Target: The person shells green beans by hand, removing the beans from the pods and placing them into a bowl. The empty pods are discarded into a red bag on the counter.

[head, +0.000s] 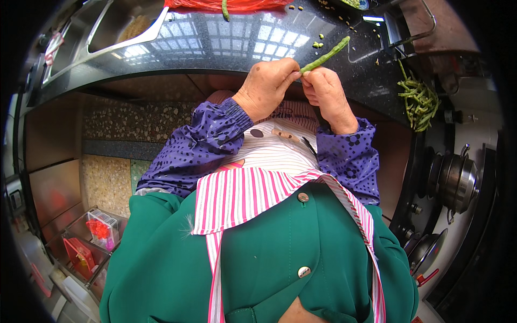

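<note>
Both hands meet at the near end of a green bean pod (329, 54), which points up and to the right over the edge of a dark stone counter (226, 44). My left hand (270, 84) pinches at the tip with thumb and finger. My right hand (328, 95) grips the pod beside it, fingers curled. Several loose green beans (318, 45) lie on the counter behind the pod. Another pod (225, 10) rests on a red plastic bag (250, 5) at the top. At the right is a heap of empty-looking green pods (419, 103).
A steel sink (95, 32) is at the upper left. A bowl of shelled beans (357, 4) stands at the top right, near scattered pale beans (351, 29). On the right are a steel pot (456, 183) and a pan (430, 250). A basket (87, 242) sits lower left.
</note>
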A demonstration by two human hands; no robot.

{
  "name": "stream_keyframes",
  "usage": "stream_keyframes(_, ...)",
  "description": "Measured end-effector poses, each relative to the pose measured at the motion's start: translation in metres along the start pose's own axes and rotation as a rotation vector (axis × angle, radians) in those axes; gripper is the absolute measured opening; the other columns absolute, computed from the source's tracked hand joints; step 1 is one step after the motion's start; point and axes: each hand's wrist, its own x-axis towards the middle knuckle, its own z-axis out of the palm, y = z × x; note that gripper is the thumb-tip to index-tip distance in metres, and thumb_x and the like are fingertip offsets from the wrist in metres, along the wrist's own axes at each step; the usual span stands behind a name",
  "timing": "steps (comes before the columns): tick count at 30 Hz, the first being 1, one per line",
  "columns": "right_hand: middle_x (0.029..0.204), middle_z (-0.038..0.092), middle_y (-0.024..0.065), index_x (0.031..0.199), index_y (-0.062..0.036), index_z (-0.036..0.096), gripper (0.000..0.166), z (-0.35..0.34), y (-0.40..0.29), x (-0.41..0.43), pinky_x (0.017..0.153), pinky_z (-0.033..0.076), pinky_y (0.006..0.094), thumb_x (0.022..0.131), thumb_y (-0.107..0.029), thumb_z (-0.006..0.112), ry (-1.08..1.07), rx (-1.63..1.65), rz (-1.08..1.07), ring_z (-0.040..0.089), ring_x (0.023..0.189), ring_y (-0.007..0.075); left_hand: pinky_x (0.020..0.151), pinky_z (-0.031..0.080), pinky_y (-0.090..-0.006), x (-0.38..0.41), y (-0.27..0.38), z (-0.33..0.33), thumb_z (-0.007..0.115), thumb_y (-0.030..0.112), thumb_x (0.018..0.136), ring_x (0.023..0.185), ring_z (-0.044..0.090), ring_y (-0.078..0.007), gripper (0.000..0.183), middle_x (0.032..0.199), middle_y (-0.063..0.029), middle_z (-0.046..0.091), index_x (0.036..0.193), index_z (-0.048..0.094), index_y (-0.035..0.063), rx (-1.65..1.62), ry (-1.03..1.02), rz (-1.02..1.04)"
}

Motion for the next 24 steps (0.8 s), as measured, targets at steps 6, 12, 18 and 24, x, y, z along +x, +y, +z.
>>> stream_keyframes(6,0.057,0.043,-0.0041,0.065,-0.0051,0.051,0.025,0.004,-0.004,-0.003,0.040,0.025,0.0195,0.085,-0.020,0.048,-0.018,-0.033,-0.011,0.034,0.046,0.0029,0.049,0.046,-0.0267,-0.003,-0.005,0.005,0.052,0.005,0.086,0.052,0.056,-0.0159,0.006,0.063,-0.0092,0.055,0.086,0.052,-0.0014,0.002,-0.033,-0.002)
stream_keyframes(12,0.055,0.040,-0.0045,0.066,-0.0057,0.047,0.023,0.002,-0.001,-0.002,0.038,0.023,0.0194,0.085,-0.018,0.046,-0.044,0.058,0.033,0.030,0.044,0.0029,0.043,0.045,-0.0240,-0.005,-0.001,0.008,0.046,0.008,0.090,0.047,0.055,-0.0108,0.011,0.059,-0.0066,0.054,0.086,0.051,-0.0020,-0.117,-0.027,-0.099)
stream_keyframes(18,0.052,0.035,-0.0055,0.062,-0.0098,0.041,0.027,0.004,0.000,-0.001,0.037,0.021,0.0194,0.086,-0.021,0.042,-0.136,0.250,0.101,0.025,0.042,0.0031,0.040,0.045,-0.0209,-0.006,0.009,0.001,0.044,0.012,0.091,0.046,0.052,-0.0066,0.015,0.061,-0.0018,0.055,0.086,0.053,0.0002,-0.618,-0.083,-0.516)
stream_keyframes(24,0.051,0.035,-0.0060,0.062,-0.0111,0.042,0.031,0.006,0.000,-0.002,0.037,0.021,0.0181,0.089,-0.027,0.043,-0.145,0.328,0.108,0.025,0.041,0.0026,0.040,0.040,-0.0192,-0.007,0.008,0.002,0.045,0.013,0.091,0.046,0.050,-0.0061,0.015,0.061,-0.0009,0.055,0.085,0.054,0.0015,-0.532,-0.060,-0.453)
